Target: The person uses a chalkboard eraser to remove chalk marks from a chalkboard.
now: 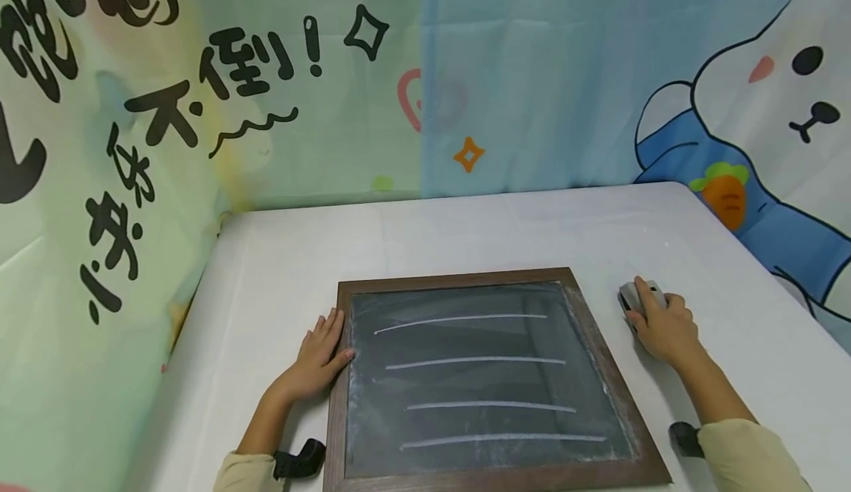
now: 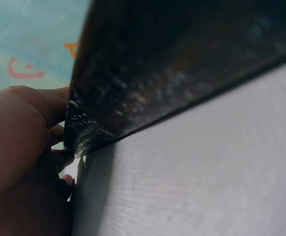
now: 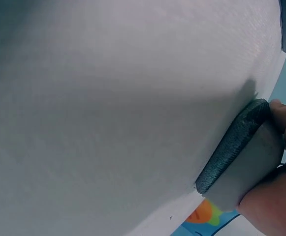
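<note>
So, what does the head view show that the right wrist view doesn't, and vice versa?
Only the head view shows the left hand touching the left edge of the brown wooden-framed blackboard, and the four white chalk lines across it.

Only the right wrist view shows the fuzzy grain of the dark pad on the grey block-shaped eraser.

Both share the right hand holding that eraser, the white tabletop and the printed orange carrot.

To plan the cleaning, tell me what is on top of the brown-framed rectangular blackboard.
Four pale, roughly horizontal chalk lines lie on the blackboard, and the left hand touches its brown frame. The patch of frame beneath that hand is covered.
</note>
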`<state>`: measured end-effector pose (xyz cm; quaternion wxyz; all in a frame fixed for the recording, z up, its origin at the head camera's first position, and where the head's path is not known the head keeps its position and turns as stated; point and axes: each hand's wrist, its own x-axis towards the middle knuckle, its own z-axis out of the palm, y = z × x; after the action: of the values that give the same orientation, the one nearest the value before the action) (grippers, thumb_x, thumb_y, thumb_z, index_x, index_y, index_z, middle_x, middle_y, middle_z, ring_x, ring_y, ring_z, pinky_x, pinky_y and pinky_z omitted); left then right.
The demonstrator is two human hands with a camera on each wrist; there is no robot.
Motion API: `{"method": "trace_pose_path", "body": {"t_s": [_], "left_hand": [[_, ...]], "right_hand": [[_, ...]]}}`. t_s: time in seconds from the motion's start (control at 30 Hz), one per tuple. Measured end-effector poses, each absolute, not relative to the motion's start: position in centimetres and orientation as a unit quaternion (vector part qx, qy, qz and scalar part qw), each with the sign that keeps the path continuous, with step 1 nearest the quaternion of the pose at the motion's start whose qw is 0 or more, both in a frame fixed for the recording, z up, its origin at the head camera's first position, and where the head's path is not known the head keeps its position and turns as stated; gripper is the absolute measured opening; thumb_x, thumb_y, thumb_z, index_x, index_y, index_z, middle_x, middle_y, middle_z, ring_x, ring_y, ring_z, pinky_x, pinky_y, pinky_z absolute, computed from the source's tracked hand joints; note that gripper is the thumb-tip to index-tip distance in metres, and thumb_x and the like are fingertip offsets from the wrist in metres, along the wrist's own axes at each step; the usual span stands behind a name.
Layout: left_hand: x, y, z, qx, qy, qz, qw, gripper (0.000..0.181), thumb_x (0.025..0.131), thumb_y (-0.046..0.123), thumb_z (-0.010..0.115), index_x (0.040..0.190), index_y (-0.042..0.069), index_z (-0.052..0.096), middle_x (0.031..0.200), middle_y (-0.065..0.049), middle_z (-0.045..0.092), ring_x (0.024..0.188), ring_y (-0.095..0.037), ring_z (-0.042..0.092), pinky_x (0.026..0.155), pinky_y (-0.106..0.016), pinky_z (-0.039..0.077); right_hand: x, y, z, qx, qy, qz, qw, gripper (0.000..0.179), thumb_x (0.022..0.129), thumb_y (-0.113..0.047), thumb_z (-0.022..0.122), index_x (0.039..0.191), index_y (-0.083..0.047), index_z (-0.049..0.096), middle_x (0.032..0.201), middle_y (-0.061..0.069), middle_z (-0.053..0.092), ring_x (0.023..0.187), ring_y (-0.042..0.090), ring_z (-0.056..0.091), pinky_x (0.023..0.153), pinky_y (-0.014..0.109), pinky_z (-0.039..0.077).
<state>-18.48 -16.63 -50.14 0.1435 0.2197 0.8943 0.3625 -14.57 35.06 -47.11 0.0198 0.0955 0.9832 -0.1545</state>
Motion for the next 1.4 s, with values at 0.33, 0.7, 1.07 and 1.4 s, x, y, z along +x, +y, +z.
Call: {"method": "trace_pose_path", "body": {"t_s": [0.33,0.7,1.07,1.4], "left_hand": [[-19.5,-17.2,-49.5,0.222,0.896,0.359,0.138,0.066,0.096,0.022,0.042,0.144,-0.005,0.004,0.151,-0.024,0.003,0.138,-0.042,-0.003,0.107,-0.059,-0.002],[-20.2,-16.9,-50.1,0.231,0.899,0.347,0.135,0.066,0.097,0.023,0.042,0.144,-0.004,0.006,0.151,-0.024,0.004,0.139,-0.041,-0.001,0.108,-0.059,0.000],[-20.1,-17.1,-50.3,0.227,0.899,0.348,0.138,0.066,0.097,0.024,0.042,0.144,-0.003,0.005,0.151,-0.023,0.004,0.139,-0.041,-0.001,0.109,-0.058,0.001],[-19.4,-17.2,-50.4,0.226,0.899,0.350,0.133,0.066,0.097,0.025,0.042,0.144,-0.004,0.007,0.151,-0.024,0.006,0.139,-0.042,0.000,0.109,-0.058,0.001]], "right_hand": [[-16.0,34.0,-46.3,0.105,0.982,-0.156,0.016,0.058,0.098,-0.022,0.035,0.144,-0.001,0.006,0.121,0.051,0.015,0.105,0.068,0.025,0.078,0.067,0.028],[-17.0,31.6,-44.4,0.041,0.976,-0.214,-0.024,0.058,0.099,-0.023,0.035,0.145,-0.002,0.007,0.124,0.049,0.017,0.109,0.068,0.022,0.078,0.070,0.027],[-18.5,24.2,-43.1,0.014,0.976,-0.216,0.014,0.060,0.098,-0.026,0.039,0.145,0.000,0.013,0.120,0.046,0.024,0.107,0.060,0.029,0.074,0.063,0.034],[-17.7,22.3,-44.7,0.037,0.985,-0.163,0.039,0.059,0.096,-0.025,0.043,0.143,0.001,0.020,0.104,0.042,0.030,0.086,0.045,0.032,0.064,0.048,0.031]]}}
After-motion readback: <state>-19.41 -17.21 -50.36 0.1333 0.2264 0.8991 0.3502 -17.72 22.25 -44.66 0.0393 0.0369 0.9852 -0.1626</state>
